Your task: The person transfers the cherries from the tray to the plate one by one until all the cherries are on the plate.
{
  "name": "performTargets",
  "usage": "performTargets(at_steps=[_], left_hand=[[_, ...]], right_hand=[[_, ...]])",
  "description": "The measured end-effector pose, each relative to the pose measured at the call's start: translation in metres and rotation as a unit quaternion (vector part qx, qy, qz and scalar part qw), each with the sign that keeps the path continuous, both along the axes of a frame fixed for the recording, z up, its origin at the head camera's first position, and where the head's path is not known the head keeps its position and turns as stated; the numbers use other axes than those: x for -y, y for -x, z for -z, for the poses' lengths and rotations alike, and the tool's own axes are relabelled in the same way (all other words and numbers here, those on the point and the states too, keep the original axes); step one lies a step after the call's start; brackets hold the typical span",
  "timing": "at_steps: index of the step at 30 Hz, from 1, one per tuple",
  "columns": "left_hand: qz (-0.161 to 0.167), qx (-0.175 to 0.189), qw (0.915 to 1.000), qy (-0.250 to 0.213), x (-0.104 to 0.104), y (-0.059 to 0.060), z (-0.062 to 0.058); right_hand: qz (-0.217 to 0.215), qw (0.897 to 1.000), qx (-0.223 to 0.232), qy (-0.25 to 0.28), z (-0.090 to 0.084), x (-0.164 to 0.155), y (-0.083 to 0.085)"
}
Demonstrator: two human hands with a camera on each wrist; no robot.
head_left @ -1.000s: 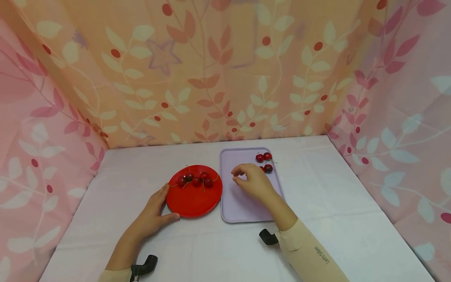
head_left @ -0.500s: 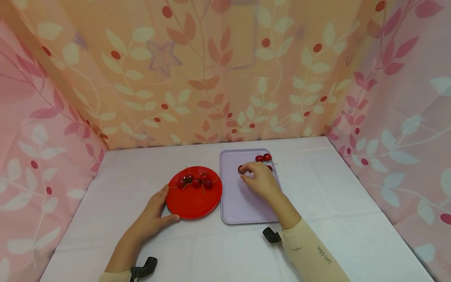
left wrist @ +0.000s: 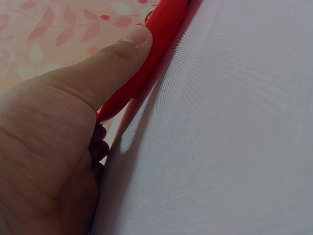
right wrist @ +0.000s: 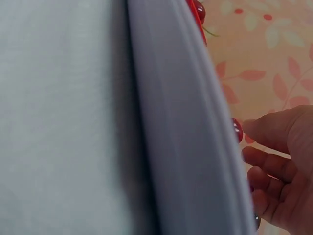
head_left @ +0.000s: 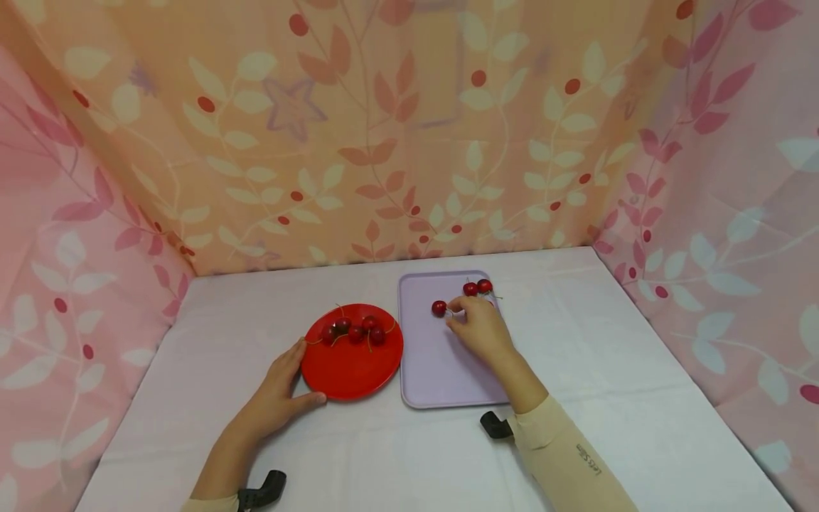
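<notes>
right hand pinches cherry stem over tray

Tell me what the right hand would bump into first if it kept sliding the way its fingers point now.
Probably the lone cherry on the lilac tray. The right hand points up and left, fingertips right beside that cherry, seemingly at its stem. Whether they already touch it cannot be told.

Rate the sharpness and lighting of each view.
Head view: soft, even light, slight wide-angle bowing, cherries on the red plate readable. Left wrist view: the thumb is in fair focus, cloth weave crisp. Right wrist view: the lilac tray's rim blurs, filling the frame.
</notes>
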State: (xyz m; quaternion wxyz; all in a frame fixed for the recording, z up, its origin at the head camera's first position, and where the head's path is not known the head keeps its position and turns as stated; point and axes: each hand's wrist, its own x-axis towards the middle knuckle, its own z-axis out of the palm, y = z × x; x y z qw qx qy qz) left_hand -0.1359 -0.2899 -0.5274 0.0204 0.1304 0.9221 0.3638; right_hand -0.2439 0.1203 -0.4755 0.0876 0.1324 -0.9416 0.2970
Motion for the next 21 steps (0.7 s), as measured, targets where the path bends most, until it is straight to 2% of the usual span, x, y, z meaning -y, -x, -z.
performTargets(at_steps=[10,21], left_hand=[[0.005,-0.004,1.0,0.002,-0.0011,0.0032,0.0017],[0.003,-0.001,1.0,0.005,0.0009,0.0024,0.0]], right_hand=[[0.017,1.0,0.017,-0.017,0.0072,-0.0032,0.0005],[0.013,0.998,0.043,-0.035,0.0108,0.0006,-0.0004]])
